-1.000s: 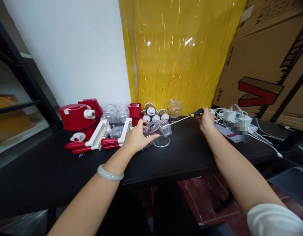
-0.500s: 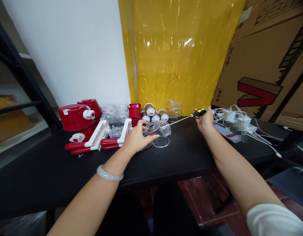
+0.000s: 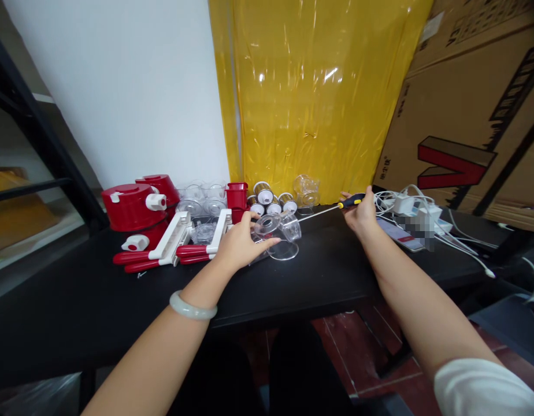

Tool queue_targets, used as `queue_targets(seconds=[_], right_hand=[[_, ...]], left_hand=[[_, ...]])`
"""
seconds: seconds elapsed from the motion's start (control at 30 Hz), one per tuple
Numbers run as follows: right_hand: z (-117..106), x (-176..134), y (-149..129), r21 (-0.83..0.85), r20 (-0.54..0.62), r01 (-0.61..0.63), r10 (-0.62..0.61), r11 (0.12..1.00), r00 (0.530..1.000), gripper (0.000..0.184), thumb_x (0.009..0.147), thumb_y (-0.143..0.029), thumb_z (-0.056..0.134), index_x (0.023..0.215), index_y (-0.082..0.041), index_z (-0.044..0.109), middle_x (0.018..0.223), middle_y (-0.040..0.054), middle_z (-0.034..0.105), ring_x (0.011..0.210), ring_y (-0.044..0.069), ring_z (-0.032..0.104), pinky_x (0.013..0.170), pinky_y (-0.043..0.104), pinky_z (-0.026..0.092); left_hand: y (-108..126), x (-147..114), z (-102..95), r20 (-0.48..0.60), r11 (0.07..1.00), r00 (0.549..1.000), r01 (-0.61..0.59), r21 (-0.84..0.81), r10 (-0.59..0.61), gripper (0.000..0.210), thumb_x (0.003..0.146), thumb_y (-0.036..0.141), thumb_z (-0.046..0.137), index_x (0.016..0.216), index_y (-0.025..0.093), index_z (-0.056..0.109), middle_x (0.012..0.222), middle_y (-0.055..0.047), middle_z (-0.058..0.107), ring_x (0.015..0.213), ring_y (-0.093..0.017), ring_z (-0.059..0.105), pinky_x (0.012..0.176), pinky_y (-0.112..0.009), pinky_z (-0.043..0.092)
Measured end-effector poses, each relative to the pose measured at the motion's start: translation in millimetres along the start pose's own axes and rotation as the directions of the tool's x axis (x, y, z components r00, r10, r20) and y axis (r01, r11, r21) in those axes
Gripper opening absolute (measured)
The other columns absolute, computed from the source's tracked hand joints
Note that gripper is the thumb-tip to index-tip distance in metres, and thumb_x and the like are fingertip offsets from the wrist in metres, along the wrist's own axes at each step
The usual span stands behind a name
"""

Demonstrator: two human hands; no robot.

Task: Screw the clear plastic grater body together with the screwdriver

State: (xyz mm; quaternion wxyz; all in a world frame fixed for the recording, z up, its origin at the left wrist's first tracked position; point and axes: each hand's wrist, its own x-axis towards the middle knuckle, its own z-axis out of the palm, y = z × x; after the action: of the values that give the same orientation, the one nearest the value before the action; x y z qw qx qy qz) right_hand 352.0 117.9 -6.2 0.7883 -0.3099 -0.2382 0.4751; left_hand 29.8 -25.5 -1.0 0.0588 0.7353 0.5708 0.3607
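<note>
My left hand is closed around a clear plastic part with a round flange, which lies tilted close above the black table. In my right hand is a screwdriver with a black and yellow handle, gripped between thumb and fingers. Its thin shaft points left, and the tip reaches the clear part's right end; whether it sits in a screw is too small to tell. Left of my left hand lie white frames with red handles. Behind it stand a red square cup and several metal-sided cylinders.
Red round housings stand at the left, with clear plastic parts behind the frames. Another clear part stands against the yellow sheet. White cables and chargers and a phone lie right, before a cardboard box.
The screwdriver's handle has turned about its shaft, showing less yellow now, and my right fingers have shifted slightly. My left hand and the clear part hold nearly the same place.
</note>
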Motion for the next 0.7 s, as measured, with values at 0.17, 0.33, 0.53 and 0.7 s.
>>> queue_targets(seconds=[0.17, 0.33, 0.53, 0.7], right_hand=[[-2.5, 5.0, 4.6, -0.096, -0.034, 0.14, -0.144, 0.985, 0.989, 0.042, 0.085, -0.063, 0.06, 0.084, -0.027, 0.038, 0.064, -0.0099, 0.052, 0.049, 0.009, 0.053, 0.044, 0.019, 0.046], [-4.4, 1.9, 1.1, -0.154, -0.068, 0.195, -0.207, 0.969, 0.976, 0.029, 0.089, -0.045, 0.059, 0.079, -0.025, 0.04, 0.058, -0.0116, 0.042, 0.037, 0.005, 0.037, 0.033, 0.015, 0.027], [0.0, 0.9, 6.9, -0.098, -0.055, 0.193, -0.199, 0.976, 0.979, 0.031, 0.088, -0.041, 0.063, 0.075, -0.024, 0.04, 0.054, -0.0124, 0.04, 0.037, 0.005, 0.038, 0.038, 0.015, 0.033], [1.2, 1.0, 6.1, -0.04, -0.095, 0.111, -0.114, 0.993, 0.989, 0.018, 0.091, -0.032, 0.055, 0.078, -0.022, 0.046, 0.061, -0.0087, 0.055, 0.049, 0.007, 0.055, 0.047, 0.016, 0.042]], left_hand=[[0.6, -0.3, -0.1, -0.001, 1.0, 1.0, 0.002, -0.007, -0.002, 0.072, 0.071, 0.064, 0.078, 0.123, 0.024, 0.048, 0.116, -0.014, 0.074, 0.109, -0.034, 0.069, 0.093, -0.05, 0.053], [-0.7, 0.1, 0.3, -0.006, 1.0, 1.0, -0.006, -0.012, 0.006, 0.073, 0.071, 0.065, 0.077, 0.123, 0.024, 0.048, 0.117, -0.014, 0.073, 0.109, -0.034, 0.069, 0.093, -0.05, 0.053], [-2.9, 0.1, 1.1, -0.003, 1.0, 1.0, -0.009, -0.016, 0.009, 0.073, 0.071, 0.066, 0.076, 0.124, 0.024, 0.048, 0.117, -0.014, 0.073, 0.109, -0.034, 0.069, 0.093, -0.05, 0.053], [-3.9, 0.3, 1.7, -0.008, 1.0, 1.0, -0.012, -0.015, 0.012, 0.073, 0.071, 0.067, 0.077, 0.124, 0.025, 0.049, 0.118, -0.014, 0.073, 0.111, -0.035, 0.069, 0.093, -0.049, 0.053]])
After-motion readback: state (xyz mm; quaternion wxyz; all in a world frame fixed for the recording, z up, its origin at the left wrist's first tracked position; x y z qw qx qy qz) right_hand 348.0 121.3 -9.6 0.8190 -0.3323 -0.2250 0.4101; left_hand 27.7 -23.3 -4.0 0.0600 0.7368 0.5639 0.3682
